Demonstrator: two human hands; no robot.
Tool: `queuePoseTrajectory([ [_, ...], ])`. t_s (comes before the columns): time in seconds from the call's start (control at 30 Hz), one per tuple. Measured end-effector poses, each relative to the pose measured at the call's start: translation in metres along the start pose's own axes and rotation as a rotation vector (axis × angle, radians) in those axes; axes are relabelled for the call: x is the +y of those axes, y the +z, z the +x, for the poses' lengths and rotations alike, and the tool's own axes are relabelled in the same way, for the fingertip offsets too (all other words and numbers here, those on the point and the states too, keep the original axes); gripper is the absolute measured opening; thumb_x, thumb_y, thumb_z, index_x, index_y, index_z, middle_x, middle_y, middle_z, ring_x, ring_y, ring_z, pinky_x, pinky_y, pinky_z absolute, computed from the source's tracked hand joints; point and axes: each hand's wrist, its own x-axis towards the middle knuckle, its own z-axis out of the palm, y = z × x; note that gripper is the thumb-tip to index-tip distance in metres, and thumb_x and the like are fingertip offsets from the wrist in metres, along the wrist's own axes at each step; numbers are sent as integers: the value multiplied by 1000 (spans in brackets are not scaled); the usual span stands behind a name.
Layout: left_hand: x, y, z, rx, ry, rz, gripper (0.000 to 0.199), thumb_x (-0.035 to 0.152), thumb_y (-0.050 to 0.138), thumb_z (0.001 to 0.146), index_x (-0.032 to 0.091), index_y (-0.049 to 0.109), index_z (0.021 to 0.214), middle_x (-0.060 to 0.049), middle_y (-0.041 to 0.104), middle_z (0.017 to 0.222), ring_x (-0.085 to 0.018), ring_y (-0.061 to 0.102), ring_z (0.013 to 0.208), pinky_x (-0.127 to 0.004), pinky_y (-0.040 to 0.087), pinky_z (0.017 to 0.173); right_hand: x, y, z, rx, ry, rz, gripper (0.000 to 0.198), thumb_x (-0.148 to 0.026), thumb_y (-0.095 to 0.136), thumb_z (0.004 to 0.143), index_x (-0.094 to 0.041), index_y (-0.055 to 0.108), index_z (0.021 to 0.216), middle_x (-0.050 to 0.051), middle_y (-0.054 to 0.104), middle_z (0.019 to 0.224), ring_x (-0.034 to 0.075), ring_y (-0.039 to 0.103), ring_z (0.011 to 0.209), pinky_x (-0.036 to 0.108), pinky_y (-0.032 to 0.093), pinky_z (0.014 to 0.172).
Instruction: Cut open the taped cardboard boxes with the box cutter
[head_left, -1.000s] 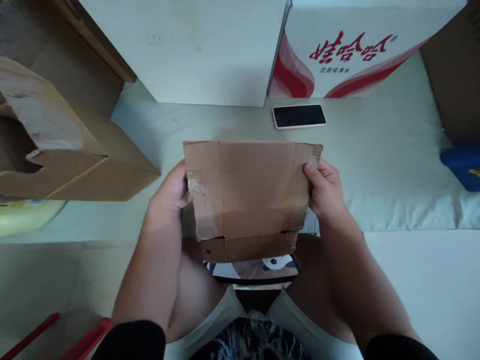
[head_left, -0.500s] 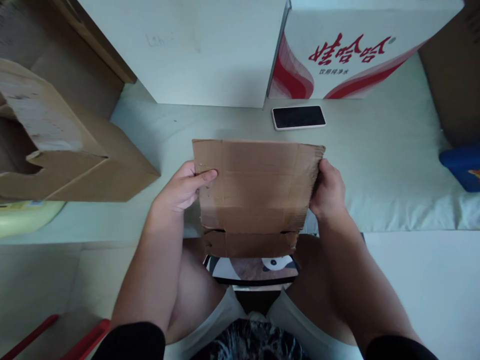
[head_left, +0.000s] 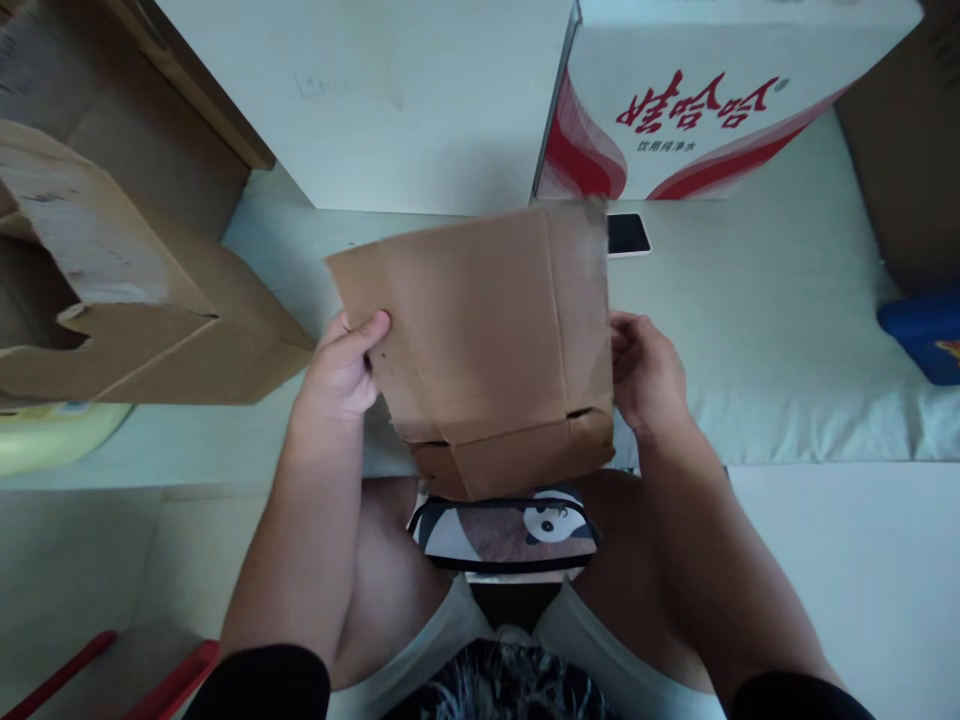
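A creased sheet of brown cardboard (head_left: 487, 330) hangs tilted above my lap, its right side higher than its left. A folded flap with two slits runs along its lower edge. My left hand (head_left: 341, 365) pinches its left edge, thumb on the near face and the fingers behind. Beside the right edge is my right hand (head_left: 649, 380), its fingers loosely curled and apart, the tips partly hidden at the cardboard. Under the sheet, a pouch with a panda-like cartoon face (head_left: 517, 535) rests between my thighs.
A phone (head_left: 628, 235) lies partly hidden behind the cardboard. Beyond stand a large white box (head_left: 420, 110) and a red-and-white carton (head_left: 697, 110). An opened brown box (head_left: 195, 330) is at left, a blue object (head_left: 922, 335) at right, on a pale green cloth (head_left: 780, 330).
The cardboard has turned, its right side swinging up and leftward to cover part of the phone. My right hand has come off its edge; my left hand keeps hold and shifts slightly left.
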Motion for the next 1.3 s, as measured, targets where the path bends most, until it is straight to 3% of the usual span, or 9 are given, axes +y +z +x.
queuePoseTrajectory([
  [0.2,8,-5,8,123,107,-121,58,47,99,58,20,72,101,2,83,102,-31,62,138,-45,55,116,2,-17,9,170,-95,18,41,-67,63,90,-29,68,105,3,78,110,19,74,84,34,58,73],
  [0.33,9,-7,12,122,119,-197,58,48,97,62,21,70,106,6,83,109,-29,52,149,-43,53,118,-5,-19,5,65,-74,22,51,-77,55,89,-30,68,104,5,78,106,25,76,94,42,63,80],
  [0.47,3,-6,18,166,139,-83,48,48,89,73,21,68,107,4,82,114,-24,58,144,-42,53,117,-11,5,-12,-78,-10,68,60,-76,73,79,-30,69,116,8,79,121,30,76,111,46,66,88],
  [0.67,-5,-3,15,179,163,-75,44,46,96,66,24,70,95,-2,82,99,-26,76,118,-35,64,100,-6,24,-18,117,-38,182,53,-52,95,68,-27,72,109,5,79,127,24,73,124,43,59,113],
  [0.8,-8,-2,14,160,132,-75,45,33,98,61,23,70,94,-2,80,94,-27,79,108,-36,66,98,-4,13,-17,35,23,216,58,-54,98,65,-29,73,111,2,80,121,22,76,110,39,64,99],
  [0.97,-8,6,19,248,171,-175,34,23,88,70,22,63,94,-3,78,98,-25,76,106,-40,62,103,-10,14,-27,-320,116,73,47,-62,91,74,-21,68,72,-2,62,59,11,55,49,26,46,46],
  [1.1,4,15,11,159,96,-334,26,44,69,87,20,62,93,-4,77,90,-20,72,91,-33,60,88,-27,22,-40,-227,138,245,52,-61,96,67,-21,62,68,-8,50,51,5,34,39,21,33,39],
  [1.2,17,20,4,39,-8,-397,63,69,23,100,21,61,87,-4,71,75,-16,64,66,-27,50,58,-39,18,-57,-151,107,328,59,-62,93,70,-22,51,60,-10,40,44,5,33,38,20,35,39],
  [1.3,24,27,0,198,-116,-355,75,66,7,102,20,60,78,-1,54,54,-13,47,43,-25,35,43,-47,0,-80,26,11,331,58,-62,92,72,-22,51,61,-9,44,45,6,41,39,20,38,39],
])
